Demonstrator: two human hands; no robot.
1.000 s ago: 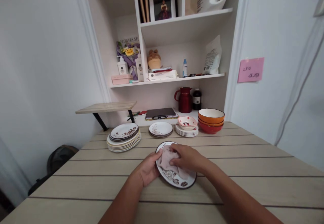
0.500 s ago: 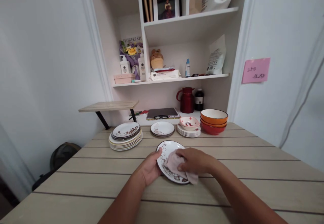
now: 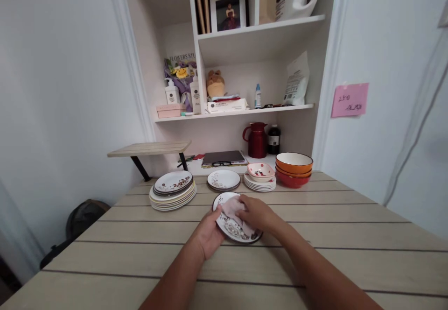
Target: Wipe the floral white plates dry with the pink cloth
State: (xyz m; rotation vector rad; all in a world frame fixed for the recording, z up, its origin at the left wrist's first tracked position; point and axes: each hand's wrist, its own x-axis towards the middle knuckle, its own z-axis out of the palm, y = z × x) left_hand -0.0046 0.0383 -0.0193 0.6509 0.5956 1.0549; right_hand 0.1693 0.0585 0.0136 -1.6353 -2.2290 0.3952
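A white plate (image 3: 231, 228) with a dark rim and brown floral pattern is tilted toward me above the wooden table. My left hand (image 3: 211, 231) grips its left edge, thumb on the upper face and the other fingers hidden underneath. Bunched against the plate's upper face is a pale pink cloth (image 3: 231, 208), pinched in my right hand (image 3: 255, 213). Behind the plate sits a short stack of similar floral plates (image 3: 224, 179).
Stacked plates (image 3: 173, 199) stand at the left, near a small raised wooden shelf (image 3: 150, 148). Small plates topped by a pink-rimmed bowl (image 3: 261, 171) and orange and red bowls (image 3: 294, 164) are at the back right. A red jug (image 3: 257, 141) stands behind them.
My right hand has slid the cloth up and left across the plate, uncovering more of its lower pattern. The plate has shifted slightly up and left in view.
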